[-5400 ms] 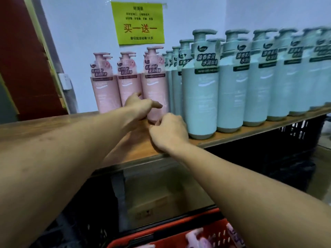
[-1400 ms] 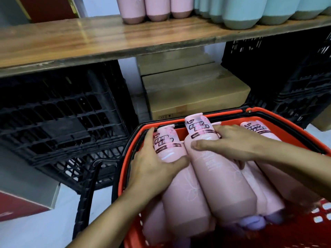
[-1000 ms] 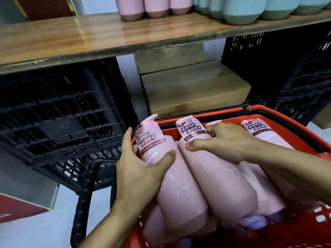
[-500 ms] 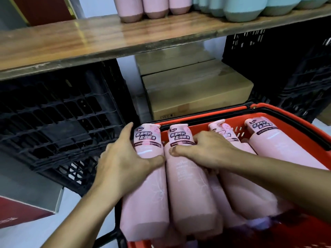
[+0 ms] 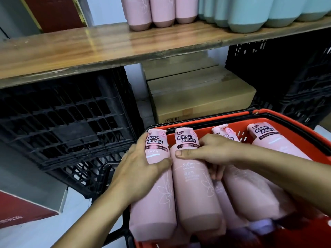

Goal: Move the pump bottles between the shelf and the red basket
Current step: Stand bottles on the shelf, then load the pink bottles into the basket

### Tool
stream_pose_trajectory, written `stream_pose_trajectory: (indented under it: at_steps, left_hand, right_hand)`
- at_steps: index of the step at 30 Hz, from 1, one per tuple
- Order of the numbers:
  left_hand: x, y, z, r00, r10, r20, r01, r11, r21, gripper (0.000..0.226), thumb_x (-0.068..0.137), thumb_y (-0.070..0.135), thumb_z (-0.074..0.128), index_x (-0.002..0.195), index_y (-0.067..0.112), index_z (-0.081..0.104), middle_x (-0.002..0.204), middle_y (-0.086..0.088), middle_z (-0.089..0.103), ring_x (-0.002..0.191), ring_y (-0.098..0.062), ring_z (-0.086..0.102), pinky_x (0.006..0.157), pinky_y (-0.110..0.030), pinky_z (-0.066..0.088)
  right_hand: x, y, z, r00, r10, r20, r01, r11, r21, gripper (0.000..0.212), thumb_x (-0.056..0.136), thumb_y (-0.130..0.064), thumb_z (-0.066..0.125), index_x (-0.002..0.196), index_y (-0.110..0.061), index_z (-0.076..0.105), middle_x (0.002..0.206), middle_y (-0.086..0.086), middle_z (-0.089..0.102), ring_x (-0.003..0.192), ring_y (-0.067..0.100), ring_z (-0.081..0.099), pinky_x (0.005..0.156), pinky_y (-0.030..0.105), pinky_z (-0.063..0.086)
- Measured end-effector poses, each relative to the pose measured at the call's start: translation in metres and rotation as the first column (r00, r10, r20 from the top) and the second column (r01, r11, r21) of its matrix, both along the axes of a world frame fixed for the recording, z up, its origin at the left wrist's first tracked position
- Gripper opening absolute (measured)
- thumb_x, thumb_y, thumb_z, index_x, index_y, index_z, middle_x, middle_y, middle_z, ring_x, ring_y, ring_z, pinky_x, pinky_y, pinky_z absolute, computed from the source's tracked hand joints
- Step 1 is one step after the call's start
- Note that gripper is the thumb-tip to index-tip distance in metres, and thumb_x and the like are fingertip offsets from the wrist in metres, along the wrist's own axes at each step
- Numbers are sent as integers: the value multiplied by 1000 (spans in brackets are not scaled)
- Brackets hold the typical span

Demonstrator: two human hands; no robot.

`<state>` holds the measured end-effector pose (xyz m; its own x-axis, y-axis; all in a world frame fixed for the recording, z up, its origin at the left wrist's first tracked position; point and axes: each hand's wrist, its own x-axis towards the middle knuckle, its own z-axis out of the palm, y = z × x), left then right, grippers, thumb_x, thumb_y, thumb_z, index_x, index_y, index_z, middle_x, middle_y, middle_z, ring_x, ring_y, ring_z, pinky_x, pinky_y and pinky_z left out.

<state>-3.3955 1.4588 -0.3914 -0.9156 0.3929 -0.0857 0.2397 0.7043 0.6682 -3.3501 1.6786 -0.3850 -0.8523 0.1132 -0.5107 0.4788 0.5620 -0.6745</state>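
The left hand [image 5: 138,169] is wrapped round the upper body of the left bottle [image 5: 154,199], thumb laid across the front just under the label and fingers curled down its outer side. The right hand [image 5: 211,151] grips the second bottle [image 5: 195,194] the same way, thumb across the front below the label and fingers tucked into the gap between it and a third bottle [image 5: 250,190]. Both gripped bottles lie on their sides, touching each other, at the left edge of the basket [image 5: 240,138], with their pump ends toward its far rim. The third and a fourth bottle [image 5: 268,140] lie alongside toward the right edge, and more pink shapes show underneath. These look like full-size shampoo bottles, so each is probably heavy for one hand. The bodies seem stiff, and the glossy pink wrap is likely to be slick, more so if the bottle tips. The best hold is probably where the hands are now, high on the body below the shoulder, with the thumb opposing the fingers. The pump head looks like the weak part and a poor handle. Lifting two at once asks for a firm squeeze and an early turn upright. Above stands the wooden shelf [image 5: 89,49], with pink bottles [image 5: 152,11] upright near its back and teal bottles [image 5: 250,13] to their right. Its front strip at the left is bare wood. Below it are black crates [image 5: 62,119] and a box [image 5: 200,97].
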Motion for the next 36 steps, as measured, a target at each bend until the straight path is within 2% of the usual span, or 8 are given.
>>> stream_pose_trajectory:
  at_steps: [4,8,14,18,23,27,30,36]
  left_hand:
    - [-5,-3,2,998,51,-43,-52,998,-20,84,85,69,55,155,42,17,157,8,38,141,-18,38,113,-35,33]
    - [-17,0,18,956,65,-286,-74,997,-21,69,82,58,66,144,34,47,128,4,60,118,-19,57,101,-37,46]
    - [-56,41,86,825,68,-561,110,955,277,10,83,30,76,91,25,77,73,13,71,67,-4,65,71,-27,54]
    - [-98,68,137,688,157,-708,234,876,422,17,86,24,72,69,22,72,60,11,67,56,1,59,58,-21,46]
    - [-195,93,180,864,320,-388,-63,834,548,11,75,29,76,77,19,73,71,4,73,72,-14,69,75,-34,59]
    - [-266,114,185,920,392,-19,-318,772,551,63,61,28,89,115,22,57,118,-9,67,106,-29,64,91,-38,54]
    - [-297,136,177,898,439,-1,-356,730,584,101,56,26,89,145,17,42,137,-9,56,122,-28,57,105,-37,46]
    - [-332,164,173,898,423,-122,-267,744,613,104,46,36,94,136,22,45,125,-6,65,116,-27,62,103,-39,49]
  right_hand:
    - [-5,1,19,998,56,22,-59,987,147,92,62,-88,66,83,1,72,61,14,72,51,25,71,50,34,59]
    - [-22,16,47,952,127,-278,39,852,522,92,78,-92,39,64,-7,69,51,6,64,42,9,58,62,29,57]
    - [-55,14,88,772,31,-635,239,911,335,55,87,-65,66,60,-17,69,46,-7,64,46,9,58,57,27,46]
    - [-93,15,134,514,-152,-844,295,956,7,39,85,-49,72,64,-17,74,44,-5,60,44,10,52,61,38,51]
    - [-167,21,185,447,-214,-868,347,937,-52,28,85,-36,73,66,-16,73,47,-4,60,60,23,61,73,46,61]
    - [-226,32,199,421,-207,-883,459,889,10,18,87,-40,72,76,-27,66,84,-2,72,94,25,70,85,32,55]
    - [-249,40,189,382,-176,-907,462,887,23,26,87,-41,71,109,-27,68,102,-5,67,107,22,64,89,32,48]
    - [-274,54,165,382,-108,-918,402,914,59,63,85,-44,73,141,-24,54,138,0,59,128,22,54,106,30,39]
